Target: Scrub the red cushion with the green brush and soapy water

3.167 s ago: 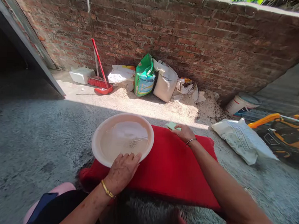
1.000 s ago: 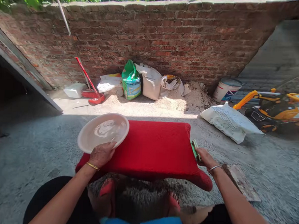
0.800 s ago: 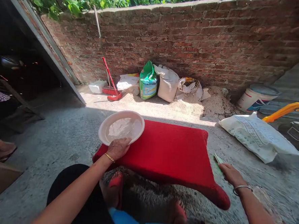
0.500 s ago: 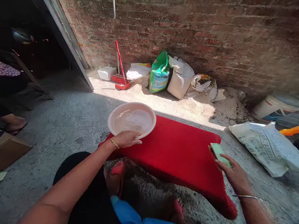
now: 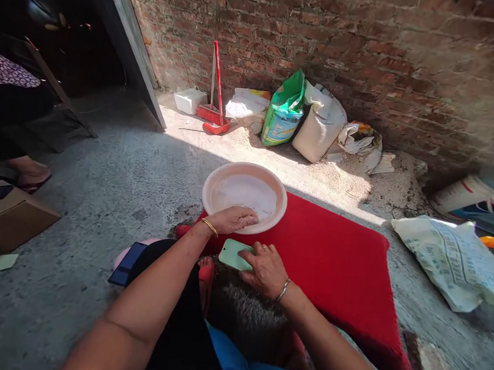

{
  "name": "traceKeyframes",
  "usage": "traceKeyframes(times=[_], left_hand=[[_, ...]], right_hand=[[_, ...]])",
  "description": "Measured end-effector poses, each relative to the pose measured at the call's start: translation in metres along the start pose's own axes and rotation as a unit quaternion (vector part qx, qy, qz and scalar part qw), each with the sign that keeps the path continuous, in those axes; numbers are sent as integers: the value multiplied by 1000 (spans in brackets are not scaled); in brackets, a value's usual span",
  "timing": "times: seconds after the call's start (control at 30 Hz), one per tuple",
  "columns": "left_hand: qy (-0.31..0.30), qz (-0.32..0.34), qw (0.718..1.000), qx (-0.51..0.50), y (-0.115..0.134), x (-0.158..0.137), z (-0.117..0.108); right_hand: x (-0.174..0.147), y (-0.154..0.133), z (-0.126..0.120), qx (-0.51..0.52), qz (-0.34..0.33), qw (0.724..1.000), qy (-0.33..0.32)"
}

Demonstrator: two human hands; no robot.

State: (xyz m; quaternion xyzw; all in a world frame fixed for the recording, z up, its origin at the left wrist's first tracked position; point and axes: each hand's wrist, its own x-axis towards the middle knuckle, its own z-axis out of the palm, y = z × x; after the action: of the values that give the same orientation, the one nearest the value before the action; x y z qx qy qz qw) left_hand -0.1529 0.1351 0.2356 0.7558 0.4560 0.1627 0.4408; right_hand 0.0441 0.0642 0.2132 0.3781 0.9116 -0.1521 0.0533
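A pale pink basin with water in it sits at the left end of a red, fuzzy-covered bench. At the basin's near rim is my left hand, its fingers over the inside edge and partly hidden; it appears to hold the rim. My right hand grips a scrub brush with a light green back, just in front of the basin at the bench's near edge. Its bristles face down and are hidden now.
Along the brick wall stand a red dustpan, a green bag and a white sack. Another sack lies right of the bench. At left are a cardboard box and another person's foot.
My right hand has carried the brush from the bench's right end leftward to near the basin. My left hand stays at the basin's rim. The view has shifted slightly.
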Motion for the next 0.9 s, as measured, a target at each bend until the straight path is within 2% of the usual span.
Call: traceKeyframes(times=[0.13,0.2,0.27,0.33,0.4,0.53,0.6,0.67,0.77,0.9], left_hand=[[32,13,999,-5,-2,-3,1],[41,0,999,-9,-2,-5,2],[37,-14,999,-8,-2,-7,4],[37,-18,999,-11,-1,-8,6],[44,-16,999,-14,0,-9,7],[54,-12,998,-16,-1,-9,9],[59,-12,998,-13,0,-9,9],[61,-13,998,-9,0,-9,9],[58,-6,998,-6,-1,-9,10],[55,-12,998,-3,-2,-9,10]], right_hand=[[-55,54,1,33,100,994,-11],[-81,80,-2,41,144,989,15],[-90,96,-3,48,172,982,58],[-79,101,-1,54,189,976,95],[-53,98,3,52,198,971,119],[-7,93,10,62,210,970,110],[-6,99,7,67,221,970,78],[-19,110,0,51,245,966,59],[-36,120,-11,34,278,957,78],[-16,111,-9,58,248,963,92]])
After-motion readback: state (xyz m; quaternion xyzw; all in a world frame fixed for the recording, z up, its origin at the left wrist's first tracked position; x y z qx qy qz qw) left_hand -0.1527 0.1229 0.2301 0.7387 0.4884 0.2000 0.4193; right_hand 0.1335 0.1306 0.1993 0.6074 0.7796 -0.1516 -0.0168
